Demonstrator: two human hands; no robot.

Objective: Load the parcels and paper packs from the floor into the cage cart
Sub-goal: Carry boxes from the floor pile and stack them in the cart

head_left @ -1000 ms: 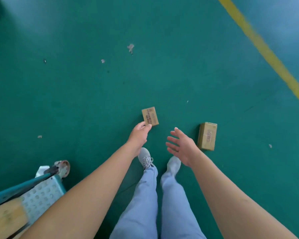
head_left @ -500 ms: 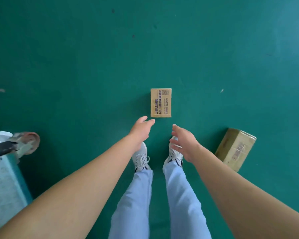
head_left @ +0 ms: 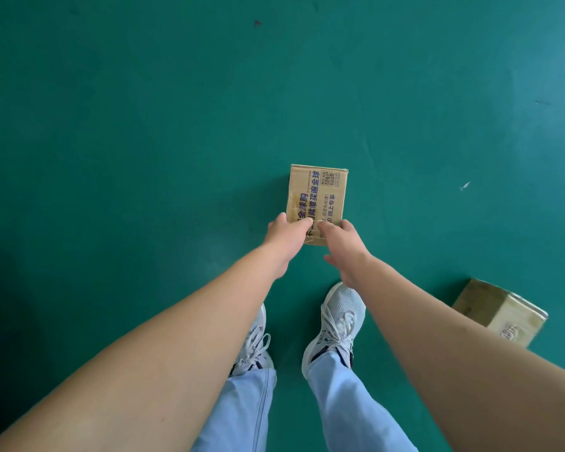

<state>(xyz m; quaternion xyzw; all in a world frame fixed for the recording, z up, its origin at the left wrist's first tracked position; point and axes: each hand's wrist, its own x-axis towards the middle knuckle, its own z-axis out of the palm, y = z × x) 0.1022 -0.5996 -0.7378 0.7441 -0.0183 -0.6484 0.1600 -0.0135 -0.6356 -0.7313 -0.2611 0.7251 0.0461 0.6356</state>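
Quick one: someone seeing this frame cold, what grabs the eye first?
The printed cardboard parcel lying on the green floor, straight ahead of the feet, with the left hand and right hand both reaching onto its near edge. Next, a second, plainer box on the floor at lower right, beside the right forearm, untouched. The white sneakers stand just behind the hands.

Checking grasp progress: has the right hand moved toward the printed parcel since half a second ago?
Yes. The right hand has gone forward, away from the shoes, onto the printed parcel.
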